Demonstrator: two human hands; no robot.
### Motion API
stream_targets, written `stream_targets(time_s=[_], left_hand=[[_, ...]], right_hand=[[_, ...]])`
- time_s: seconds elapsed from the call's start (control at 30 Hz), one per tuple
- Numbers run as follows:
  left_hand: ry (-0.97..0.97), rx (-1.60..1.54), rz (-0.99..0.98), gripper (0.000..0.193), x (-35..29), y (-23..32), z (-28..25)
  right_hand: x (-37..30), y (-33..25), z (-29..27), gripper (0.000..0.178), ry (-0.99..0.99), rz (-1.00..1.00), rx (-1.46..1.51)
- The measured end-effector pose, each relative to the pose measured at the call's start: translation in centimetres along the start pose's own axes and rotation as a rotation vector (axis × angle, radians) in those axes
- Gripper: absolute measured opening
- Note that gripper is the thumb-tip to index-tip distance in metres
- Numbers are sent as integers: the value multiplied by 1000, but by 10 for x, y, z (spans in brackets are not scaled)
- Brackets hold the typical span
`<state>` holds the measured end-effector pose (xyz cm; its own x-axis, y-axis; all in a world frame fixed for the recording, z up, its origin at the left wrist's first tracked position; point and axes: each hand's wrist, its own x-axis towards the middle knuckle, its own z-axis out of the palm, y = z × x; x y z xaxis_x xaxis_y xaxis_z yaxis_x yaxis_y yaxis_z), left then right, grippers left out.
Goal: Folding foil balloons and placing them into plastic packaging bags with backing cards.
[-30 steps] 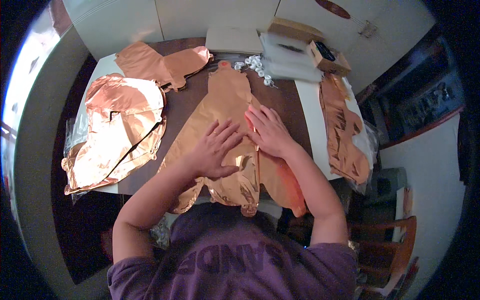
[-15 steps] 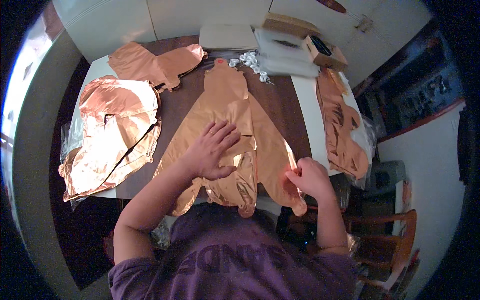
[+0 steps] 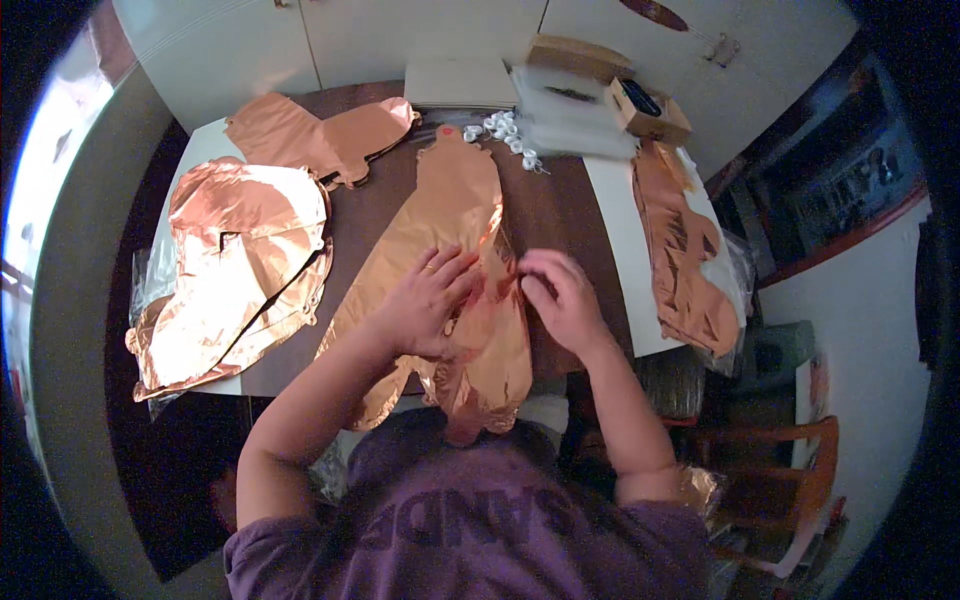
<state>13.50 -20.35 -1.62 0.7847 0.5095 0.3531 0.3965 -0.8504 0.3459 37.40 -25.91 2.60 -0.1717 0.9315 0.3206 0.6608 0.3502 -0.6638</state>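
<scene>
Copper foil (image 3: 456, 190) stretches from six o'clock to twelve; the left hand (image 3: 430, 305) lies spread over it, the right hand (image 3: 562, 302) curls at its three-o'clock edge — pinching or not, I cannot tell. Beyond, near twelve: white coils (image 3: 505, 128).

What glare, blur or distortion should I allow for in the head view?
Head view: harsh glare whitens the left foil, with milder glints on the centre foil; head view: left hand and right hand readable, if slightly soft; head view: fisheye bends the table edges, and the corners fall to black.
</scene>
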Motion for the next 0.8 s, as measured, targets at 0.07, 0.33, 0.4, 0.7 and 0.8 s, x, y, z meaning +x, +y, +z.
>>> stream_targets(time_s=[0.07, 0.33, 0.4, 0.7, 0.8], left_hand=[[-22, -6, -6, 97, 3, 3, -1], [-76, 27, -10, 98, 0, 0, 1], [-54, -61, -11, 97, 0, 1, -1], [-100, 177, -98, 81, 2, -2, -36], [-55, 107, -79, 79, -6, -8, -26]], right_hand=[[7, 22, 9, 51, -71, 97, -186], [27, 20, 37, 66, -261, 8, -465], [29, 19, 37, 67, -272, 20, -464], [31, 29, 38, 66, -214, -18, -390], [50, 34, 38, 65, -212, 37, -444]])
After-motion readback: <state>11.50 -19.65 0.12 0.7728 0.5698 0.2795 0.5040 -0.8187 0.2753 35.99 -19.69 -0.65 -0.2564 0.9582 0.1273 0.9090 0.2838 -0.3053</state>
